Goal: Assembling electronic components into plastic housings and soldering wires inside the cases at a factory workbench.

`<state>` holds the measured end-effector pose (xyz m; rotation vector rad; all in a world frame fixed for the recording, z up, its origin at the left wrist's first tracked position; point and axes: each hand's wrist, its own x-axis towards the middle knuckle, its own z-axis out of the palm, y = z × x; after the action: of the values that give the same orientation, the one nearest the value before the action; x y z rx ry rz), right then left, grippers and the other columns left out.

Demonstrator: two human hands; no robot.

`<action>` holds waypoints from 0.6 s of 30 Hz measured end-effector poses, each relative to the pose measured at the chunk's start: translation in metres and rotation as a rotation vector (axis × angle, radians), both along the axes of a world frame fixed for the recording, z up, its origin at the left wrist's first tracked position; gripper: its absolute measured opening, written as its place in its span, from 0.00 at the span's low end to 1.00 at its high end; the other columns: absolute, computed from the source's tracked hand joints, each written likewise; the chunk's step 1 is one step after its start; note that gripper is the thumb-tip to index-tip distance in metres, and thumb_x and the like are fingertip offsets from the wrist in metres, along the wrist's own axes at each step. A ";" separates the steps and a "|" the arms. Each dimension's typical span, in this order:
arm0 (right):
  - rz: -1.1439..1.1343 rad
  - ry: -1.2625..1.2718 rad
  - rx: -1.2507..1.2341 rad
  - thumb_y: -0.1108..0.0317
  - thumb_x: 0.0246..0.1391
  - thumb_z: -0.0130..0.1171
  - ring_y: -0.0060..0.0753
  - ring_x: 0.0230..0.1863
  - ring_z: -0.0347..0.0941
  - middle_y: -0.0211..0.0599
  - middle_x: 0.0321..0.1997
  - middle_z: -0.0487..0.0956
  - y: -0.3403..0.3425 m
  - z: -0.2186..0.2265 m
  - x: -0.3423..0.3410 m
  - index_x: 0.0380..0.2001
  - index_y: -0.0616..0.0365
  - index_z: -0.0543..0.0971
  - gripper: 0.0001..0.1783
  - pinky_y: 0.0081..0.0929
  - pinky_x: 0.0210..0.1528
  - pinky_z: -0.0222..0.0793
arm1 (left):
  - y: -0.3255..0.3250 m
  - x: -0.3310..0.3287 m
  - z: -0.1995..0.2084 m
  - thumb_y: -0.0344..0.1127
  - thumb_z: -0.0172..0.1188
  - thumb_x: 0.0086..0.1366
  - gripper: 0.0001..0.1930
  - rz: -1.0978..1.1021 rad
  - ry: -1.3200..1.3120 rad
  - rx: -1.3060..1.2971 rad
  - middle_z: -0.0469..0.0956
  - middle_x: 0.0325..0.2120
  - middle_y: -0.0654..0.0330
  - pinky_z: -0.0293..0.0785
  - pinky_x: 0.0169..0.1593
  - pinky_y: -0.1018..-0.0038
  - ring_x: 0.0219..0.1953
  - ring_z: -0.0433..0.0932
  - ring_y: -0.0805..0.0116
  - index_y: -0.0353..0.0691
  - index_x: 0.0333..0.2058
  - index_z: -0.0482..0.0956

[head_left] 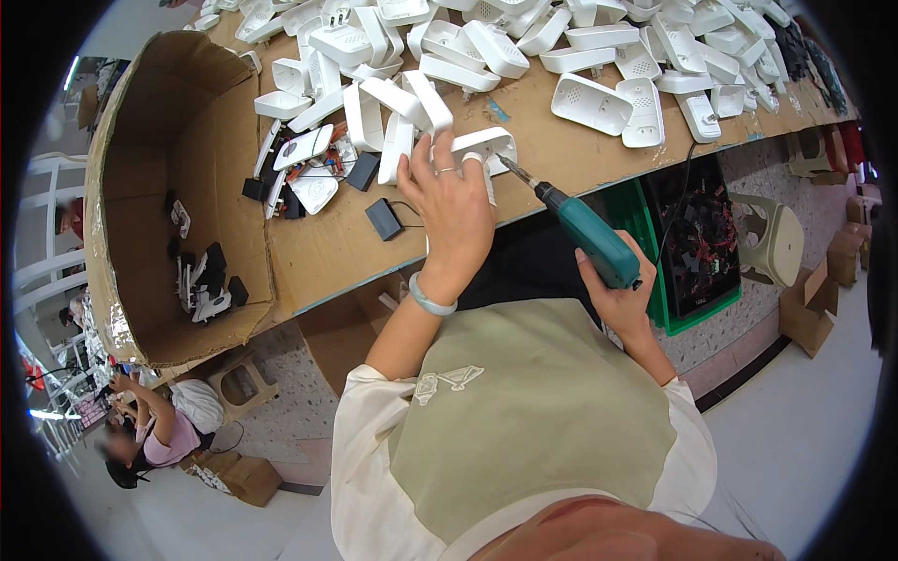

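Note:
My right hand (pixel 619 292) is wrapped round a green electric screwdriver (pixel 599 241), its bit pointing up and left. The bit's tip reaches the right end of a white plastic housing (pixel 496 142); whether it touches a screw is too small to tell. My left hand (pixel 454 210) grips that housing near the table's front edge, fingers bent over it and hiding part of it. A ring and white finger wraps show on this hand. Close by its left side lies a small black box with a wire (pixel 383 220). More white housings (pixel 363 117) lie just beyond my fingers.
A large cardboard box (pixel 178 103) with several black and white parts stands open at the left. White housings (pixel 617 103) heap the table's far side. A green crate (pixel 659 271) of dark parts and wires sits below the edge at right, near a stool (pixel 772 238).

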<state>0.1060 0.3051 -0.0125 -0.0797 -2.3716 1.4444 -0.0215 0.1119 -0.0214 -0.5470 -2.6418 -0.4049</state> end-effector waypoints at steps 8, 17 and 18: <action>0.034 0.016 0.000 0.80 0.50 0.69 0.42 0.35 0.80 0.45 0.37 0.81 -0.002 -0.003 -0.010 0.38 0.67 0.79 0.12 0.29 0.40 0.75 | 0.006 -0.001 -0.003 0.26 0.66 0.54 0.08 0.054 0.022 -0.051 0.73 0.56 0.43 0.50 0.66 0.40 0.62 0.66 0.40 0.34 0.35 0.80; 0.064 0.044 0.056 0.80 0.50 0.69 0.42 0.36 0.80 0.45 0.37 0.81 0.000 -0.006 -0.016 0.40 0.66 0.79 0.13 0.30 0.41 0.75 | 0.009 -0.004 -0.005 0.28 0.66 0.56 0.07 0.081 0.029 -0.069 0.73 0.55 0.44 0.50 0.66 0.40 0.63 0.66 0.43 0.35 0.34 0.81; 0.062 0.042 0.055 0.80 0.50 0.69 0.42 0.36 0.80 0.45 0.37 0.81 0.000 -0.007 -0.016 0.40 0.66 0.79 0.13 0.30 0.41 0.75 | 0.009 -0.004 -0.005 0.25 0.63 0.55 0.05 0.069 0.034 -0.036 0.72 0.55 0.42 0.50 0.65 0.38 0.63 0.66 0.42 0.35 0.31 0.78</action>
<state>0.0901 0.3051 -0.0194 0.0386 -2.3969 1.3936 -0.0258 0.1212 -0.0267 -0.4687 -2.6315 -0.3249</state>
